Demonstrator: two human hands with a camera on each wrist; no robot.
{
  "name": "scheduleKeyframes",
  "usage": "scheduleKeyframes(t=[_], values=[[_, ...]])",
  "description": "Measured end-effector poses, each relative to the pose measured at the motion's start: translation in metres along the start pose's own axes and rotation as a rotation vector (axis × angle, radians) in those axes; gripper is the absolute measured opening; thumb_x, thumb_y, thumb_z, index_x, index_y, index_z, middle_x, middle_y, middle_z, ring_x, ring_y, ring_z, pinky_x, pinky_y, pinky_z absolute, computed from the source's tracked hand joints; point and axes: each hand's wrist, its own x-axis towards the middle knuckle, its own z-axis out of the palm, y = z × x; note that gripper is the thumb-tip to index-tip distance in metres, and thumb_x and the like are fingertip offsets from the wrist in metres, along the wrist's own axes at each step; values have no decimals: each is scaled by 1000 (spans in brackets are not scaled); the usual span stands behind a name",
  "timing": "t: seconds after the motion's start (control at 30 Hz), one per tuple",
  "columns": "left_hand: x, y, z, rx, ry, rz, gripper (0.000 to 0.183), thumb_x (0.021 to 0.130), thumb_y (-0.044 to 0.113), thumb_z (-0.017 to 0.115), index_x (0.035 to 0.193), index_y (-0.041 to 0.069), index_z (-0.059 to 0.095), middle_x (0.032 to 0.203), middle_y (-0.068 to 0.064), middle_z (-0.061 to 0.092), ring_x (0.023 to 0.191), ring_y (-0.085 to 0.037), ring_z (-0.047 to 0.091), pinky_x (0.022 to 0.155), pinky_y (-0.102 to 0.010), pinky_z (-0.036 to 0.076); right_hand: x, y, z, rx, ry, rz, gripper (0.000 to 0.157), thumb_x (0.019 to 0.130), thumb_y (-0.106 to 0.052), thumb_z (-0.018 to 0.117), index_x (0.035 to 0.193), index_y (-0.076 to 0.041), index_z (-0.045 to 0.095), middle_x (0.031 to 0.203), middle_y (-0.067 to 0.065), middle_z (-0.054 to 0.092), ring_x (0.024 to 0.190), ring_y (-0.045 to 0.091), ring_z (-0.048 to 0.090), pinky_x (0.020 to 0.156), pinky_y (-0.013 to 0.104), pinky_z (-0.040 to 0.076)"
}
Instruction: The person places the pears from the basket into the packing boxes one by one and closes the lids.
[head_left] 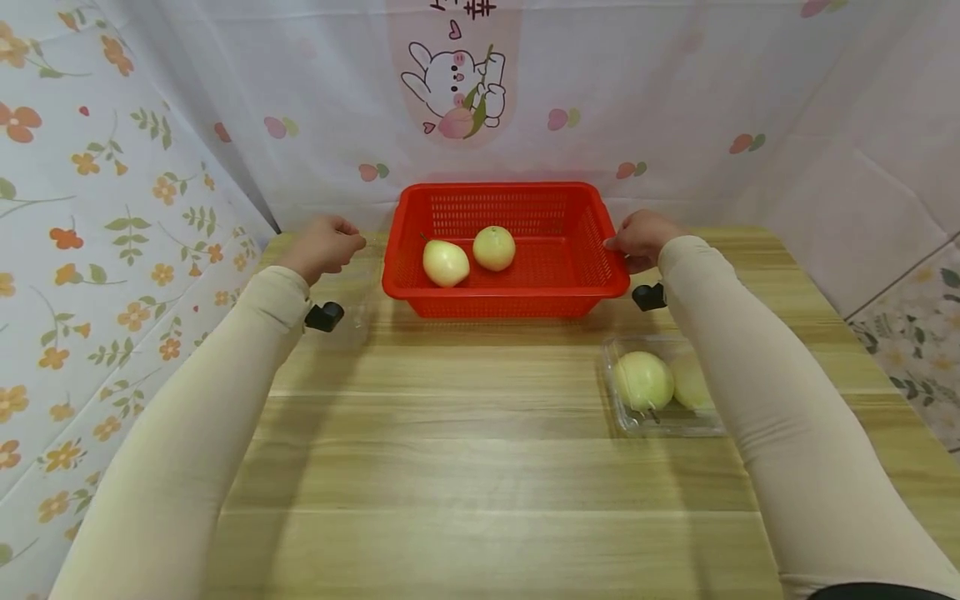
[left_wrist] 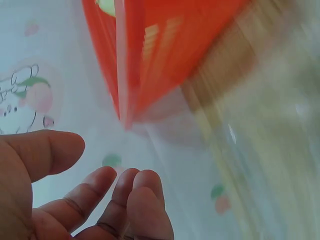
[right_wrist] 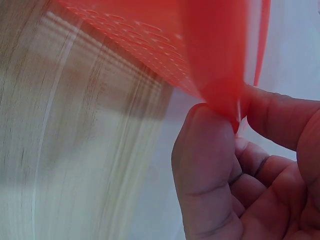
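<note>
A red plastic basket (head_left: 506, 303) stands at the back of the table, holding two pale yellow pears, one with its stem tilted up (head_left: 446, 264) and a rounder pear (head_left: 494, 248). At the basket's right end, my right hand (head_left: 647, 239) pinches the rim between thumb and fingers, as the right wrist view confirms. My left hand (head_left: 322, 248) hovers off the basket's left end; in the left wrist view its fingers (left_wrist: 146, 212) are loosely bent, apart from the red rim (left_wrist: 129, 60), with nothing between them. Below it is a faint clear plastic container (head_left: 352, 321).
A clear plastic box (head_left: 630, 425) with two pears (head_left: 643, 382) sits front right, partly hidden under my right forearm. Patterned cloth (head_left: 322, 75) hangs right behind the basket, and a flowered cloth (head_left: 127, 250) borders the left side. The table (head_left: 480, 467) is wood-grained.
</note>
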Motion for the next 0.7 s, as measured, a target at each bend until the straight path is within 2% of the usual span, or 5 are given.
scheduleKeyframes(t=[0.17,0.33,0.43,0.57,0.7], values=[[-15,-19,-28,120,13,19,39,101,27,47,124,-4,50,114,-17,53,96,-28,54,90,-48,50,-1,1,-2,0,-3,-1,42,101,-16,56,132,10,44,117,23,57,83,27,71,84,44,55],[-24,-48,-52,166,-18,-32,39,101,30,46,117,-6,50,104,-16,51,103,-38,53,93,-54,48,0,1,-2,-1,-10,2,43,102,-17,56,133,10,44,116,23,58,82,26,71,88,46,53],[-25,-69,-66,137,-80,-98,51,102,35,44,131,-7,46,122,-27,50,119,-47,47,99,-55,43,0,1,-2,-1,-9,3,43,102,-17,56,133,10,44,115,23,59,80,25,71,87,46,54],[-26,-94,-78,49,-180,-218,73,104,40,40,153,-9,16,155,-35,15,139,-51,23,107,-54,34,-1,0,-1,13,-20,-1,44,101,-17,56,133,11,44,114,21,59,79,24,70,87,45,54],[-27,-110,-78,35,-241,-279,74,105,40,37,152,-12,11,156,-36,8,140,-51,20,108,-53,34,-1,-1,-1,9,-21,-3,43,101,-17,57,132,11,45,111,20,60,77,22,69,87,45,55]])
